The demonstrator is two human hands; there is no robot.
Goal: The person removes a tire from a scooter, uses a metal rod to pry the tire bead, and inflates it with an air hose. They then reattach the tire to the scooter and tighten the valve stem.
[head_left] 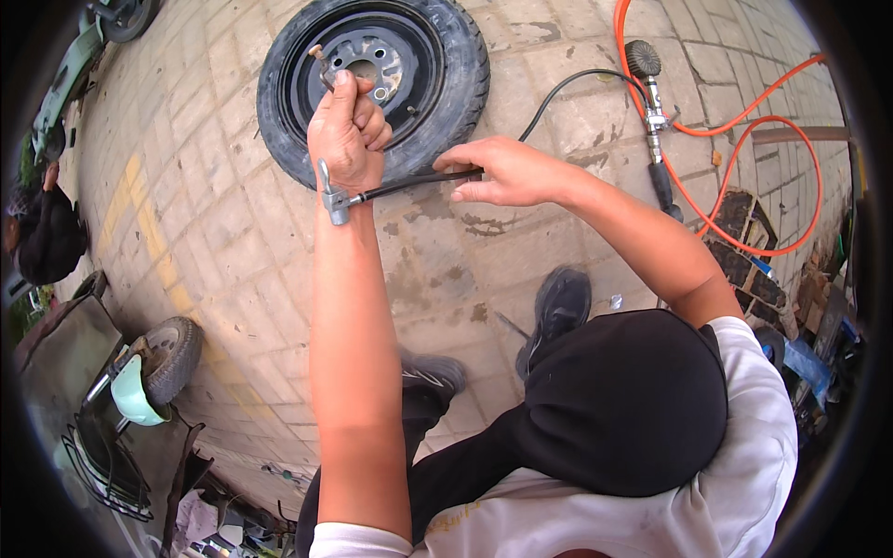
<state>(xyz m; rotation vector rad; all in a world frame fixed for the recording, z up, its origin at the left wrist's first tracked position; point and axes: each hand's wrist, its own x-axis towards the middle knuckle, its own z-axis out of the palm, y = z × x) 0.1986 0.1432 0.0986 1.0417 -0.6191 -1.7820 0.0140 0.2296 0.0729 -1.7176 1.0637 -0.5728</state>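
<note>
A black tyre on a steel wheel rim lies flat on the paving ahead of me. Over the rim, my left hand pinches a small bent stem with a brass-coloured end, maybe a tyre valve. My right hand has thumb and fingers round the black air hose, just in front of the tyre. The hose's metal clip-on chuck lies over my left wrist. From behind my right hand, the hose curves to the air gauge on the ground.
An orange air line loops over the ground at the right. Parts and scraps crowd the right edge. A small wheel and a pale green cover stand left. Another person is at the far left.
</note>
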